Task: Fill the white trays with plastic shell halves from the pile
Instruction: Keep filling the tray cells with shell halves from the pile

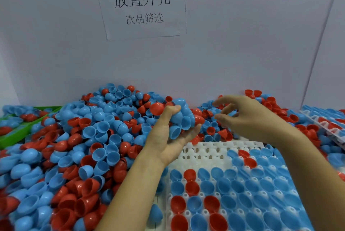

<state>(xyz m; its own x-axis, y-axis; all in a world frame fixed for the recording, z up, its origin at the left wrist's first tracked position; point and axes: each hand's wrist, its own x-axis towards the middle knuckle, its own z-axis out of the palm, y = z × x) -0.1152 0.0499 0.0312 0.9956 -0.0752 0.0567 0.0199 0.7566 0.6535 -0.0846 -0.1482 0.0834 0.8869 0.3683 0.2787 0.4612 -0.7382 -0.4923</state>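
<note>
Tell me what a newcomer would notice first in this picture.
First, the big pile of shells, blue and red, covering the left side. In the middle, the left hand holds a bunch of them, the right hand reaching over. Below lies a white tray, mostly filled.

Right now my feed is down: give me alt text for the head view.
The left hand holds a palmful of blue and red shell halves above a white tray, whose far rows are unfilled, while the right hand hovers beside it with curled fingers holding nothing. A large pile of shell halves covers the table to the left, below a paper sign on the wall.
</note>
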